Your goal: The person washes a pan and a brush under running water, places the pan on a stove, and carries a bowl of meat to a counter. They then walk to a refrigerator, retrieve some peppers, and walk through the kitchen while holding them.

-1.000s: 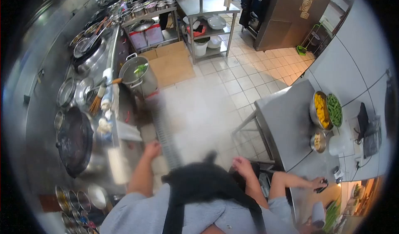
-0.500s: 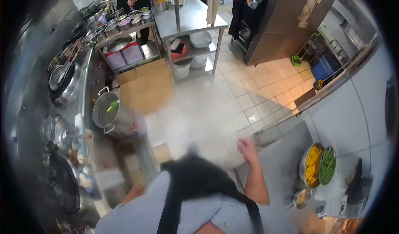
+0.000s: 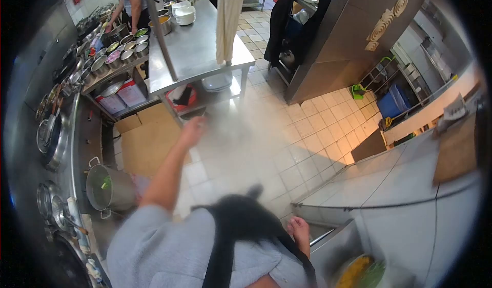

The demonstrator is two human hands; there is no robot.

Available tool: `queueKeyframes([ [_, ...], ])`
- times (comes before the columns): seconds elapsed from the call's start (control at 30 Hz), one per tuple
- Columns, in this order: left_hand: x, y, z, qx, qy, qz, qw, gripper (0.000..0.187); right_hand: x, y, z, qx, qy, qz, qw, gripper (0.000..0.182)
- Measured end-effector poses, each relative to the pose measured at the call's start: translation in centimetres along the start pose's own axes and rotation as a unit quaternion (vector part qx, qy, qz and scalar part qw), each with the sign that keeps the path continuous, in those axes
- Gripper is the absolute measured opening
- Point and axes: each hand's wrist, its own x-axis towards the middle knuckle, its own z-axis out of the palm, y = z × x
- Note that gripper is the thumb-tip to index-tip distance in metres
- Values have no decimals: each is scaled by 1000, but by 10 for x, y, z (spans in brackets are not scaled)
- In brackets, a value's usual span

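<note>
My left hand (image 3: pixel 195 131) reaches forward at the end of a stretched arm, over the floor beside the steel table (image 3: pixel 192 65). It is blurred by motion and its fingers cannot be made out clearly; no held object shows. Close to my body on the right, my right hand (image 3: pixel 299 230) has its fingers curled in, with nothing visible in them. Just beyond it is the edge of a steel counter (image 3: pixel 333 242). A bowl of orange pieces (image 3: pixel 356 267) and a bowl of green vegetables (image 3: pixel 373 276) stand there, blurred at the lower edge.
A tall pot (image 3: pixel 110 188) with a green piece inside stands to the left, near flattened cardboard (image 3: pixel 151 147). Stacked white plates (image 3: pixel 184 15) are on the steel table. Another person's arm (image 3: pixel 136 11) is over several metal containers (image 3: pixel 115 56). Tiled floor (image 3: pixel 318 129) stretches ahead.
My view has moved forward and turned right. My left arm has swung up and forward from low on the left. My right hand has drawn back toward my body.
</note>
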Motion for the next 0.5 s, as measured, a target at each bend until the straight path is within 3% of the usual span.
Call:
queueKeyframes([
  [0.07, 27, 49, 5, -56, 42, -15, 997, 46, 44, -49, -10, -16, -36, -23, 999, 24],
  [0.17, 68, 62, 19, -149, 93, 8, 984, 48, 113, -135, -11, -96, -35, -104, 989, 23],
  [0.23, 90, 84, 11, -145, 94, -10, 985, 54, 166, -189, -7, -217, -30, -184, 958, 23],
  [0.3, 122, 77, 4, -210, 170, 31, 962, 58, 198, -258, 14, -208, -64, -204, 955, 26],
  [0.33, 137, 84, -1, -251, 192, -25, 948, 63, 214, -288, 25, -211, -70, -202, 954, 26],
  [0.43, 186, 110, -16, -250, 185, -97, 945, 64, 259, -352, 62, -229, -92, -235, 940, 29],
  [0.47, 203, 121, -8, -175, 255, -27, 951, 63, 273, -367, 72, -217, -102, -234, 942, 30],
  [0.5, 220, 117, -3, -170, 253, -32, 952, 63, 287, -380, 82, -206, -112, -237, 943, 30],
])
